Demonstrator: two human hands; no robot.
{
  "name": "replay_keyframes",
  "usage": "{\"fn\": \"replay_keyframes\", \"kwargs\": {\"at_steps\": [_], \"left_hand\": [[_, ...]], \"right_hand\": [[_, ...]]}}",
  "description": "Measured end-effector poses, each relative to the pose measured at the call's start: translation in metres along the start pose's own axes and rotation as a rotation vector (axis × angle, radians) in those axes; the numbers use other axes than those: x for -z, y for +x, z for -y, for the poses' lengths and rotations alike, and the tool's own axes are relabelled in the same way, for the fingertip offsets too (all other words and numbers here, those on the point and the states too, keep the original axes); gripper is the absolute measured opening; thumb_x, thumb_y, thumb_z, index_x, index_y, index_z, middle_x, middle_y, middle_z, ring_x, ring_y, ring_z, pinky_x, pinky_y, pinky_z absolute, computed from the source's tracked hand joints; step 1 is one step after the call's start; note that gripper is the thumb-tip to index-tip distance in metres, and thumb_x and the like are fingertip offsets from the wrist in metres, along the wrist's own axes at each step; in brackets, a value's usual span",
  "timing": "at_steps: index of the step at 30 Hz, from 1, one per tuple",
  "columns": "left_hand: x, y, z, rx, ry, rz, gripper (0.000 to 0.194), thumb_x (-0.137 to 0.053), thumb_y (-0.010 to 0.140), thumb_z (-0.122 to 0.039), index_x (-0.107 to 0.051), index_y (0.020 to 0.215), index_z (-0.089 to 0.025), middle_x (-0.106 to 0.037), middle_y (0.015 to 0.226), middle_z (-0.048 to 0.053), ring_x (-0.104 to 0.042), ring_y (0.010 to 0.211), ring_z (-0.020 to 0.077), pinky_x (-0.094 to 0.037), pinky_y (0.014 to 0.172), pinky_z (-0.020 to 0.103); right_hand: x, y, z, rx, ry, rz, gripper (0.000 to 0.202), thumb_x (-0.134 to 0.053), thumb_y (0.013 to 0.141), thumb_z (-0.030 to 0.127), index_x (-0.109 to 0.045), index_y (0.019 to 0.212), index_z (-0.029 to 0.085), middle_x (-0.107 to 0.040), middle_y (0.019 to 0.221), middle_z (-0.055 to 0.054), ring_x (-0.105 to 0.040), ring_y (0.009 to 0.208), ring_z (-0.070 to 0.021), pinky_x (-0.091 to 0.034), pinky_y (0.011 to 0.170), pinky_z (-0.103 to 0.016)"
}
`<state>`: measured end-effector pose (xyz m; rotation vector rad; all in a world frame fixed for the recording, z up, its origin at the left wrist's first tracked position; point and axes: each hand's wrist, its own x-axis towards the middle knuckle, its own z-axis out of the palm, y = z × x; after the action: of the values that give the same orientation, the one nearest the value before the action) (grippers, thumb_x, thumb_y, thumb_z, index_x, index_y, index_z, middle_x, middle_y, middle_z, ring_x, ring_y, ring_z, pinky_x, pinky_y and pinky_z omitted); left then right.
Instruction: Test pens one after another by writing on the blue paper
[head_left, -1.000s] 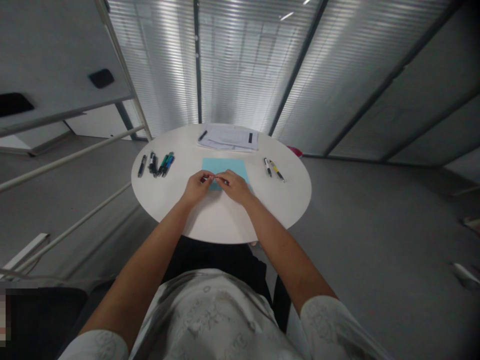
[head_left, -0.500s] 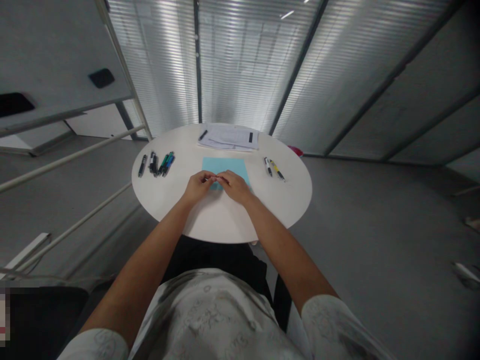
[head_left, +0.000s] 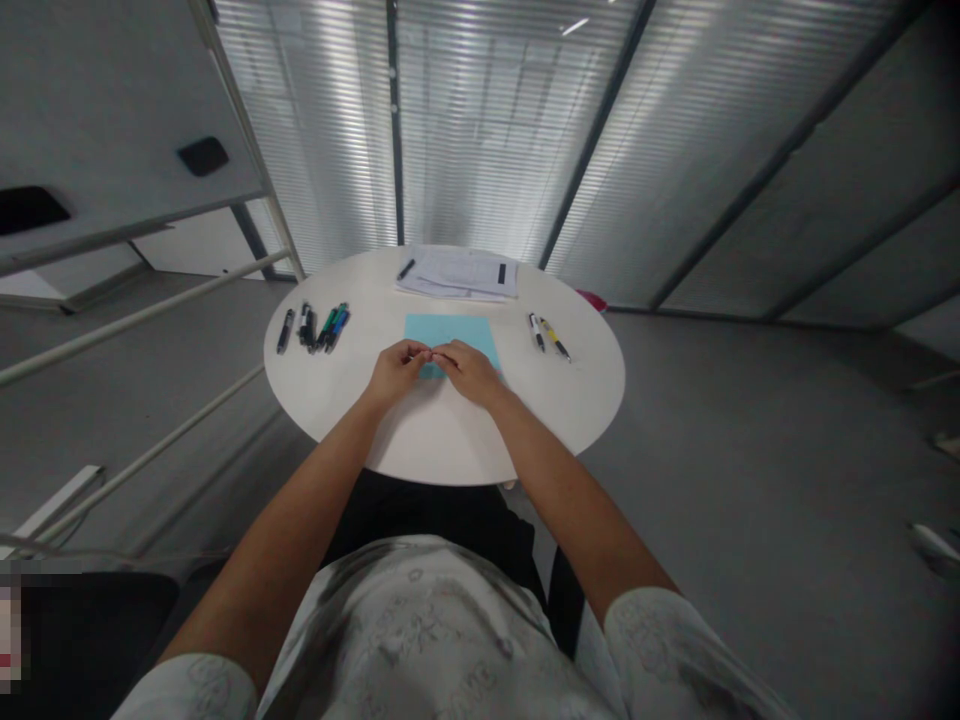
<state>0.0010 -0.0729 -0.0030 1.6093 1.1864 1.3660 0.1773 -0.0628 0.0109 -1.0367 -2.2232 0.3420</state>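
Note:
A light-blue sheet of paper (head_left: 448,329) lies flat on the round white table (head_left: 442,440). Over its near part my left hand (head_left: 400,372) and my right hand (head_left: 469,370) meet, fingertips touching or almost touching. Both hands are closed, with thumb and fingers drawn together in a pinch. Whatever may be between the fingertips is too small to make out. The near edge of the paper is partly covered by my hands.
Several markers and pens (head_left: 330,327) lie at the table's left. A white pen (head_left: 536,332) and a yellow pen (head_left: 555,340) lie at the right. A stack of printed papers (head_left: 457,275) with a dark pen (head_left: 406,269) sits at the back. A metal rail (head_left: 150,318) stands left.

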Motion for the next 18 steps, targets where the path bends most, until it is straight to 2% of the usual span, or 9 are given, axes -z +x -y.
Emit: {"fn": "replay_keyframes", "kwargs": {"at_steps": [18], "left_hand": [[0.0029,-0.0001,0.0010,0.020,0.076,0.046,0.029,-0.064,0.077,-0.039,-0.070,0.089,-0.014,-0.068,0.078,0.006,-0.052,0.056,0.0099,-0.042,0.054,0.024]], "right_hand": [[-0.0023,0.0009,-0.0017,-0.007,-0.081,0.049,0.029,-0.042,0.098,0.033,-0.068,0.103,0.020,-0.062,0.093,-0.005,-0.055,0.089,-0.0154,-0.039,0.081,-0.027]]}}
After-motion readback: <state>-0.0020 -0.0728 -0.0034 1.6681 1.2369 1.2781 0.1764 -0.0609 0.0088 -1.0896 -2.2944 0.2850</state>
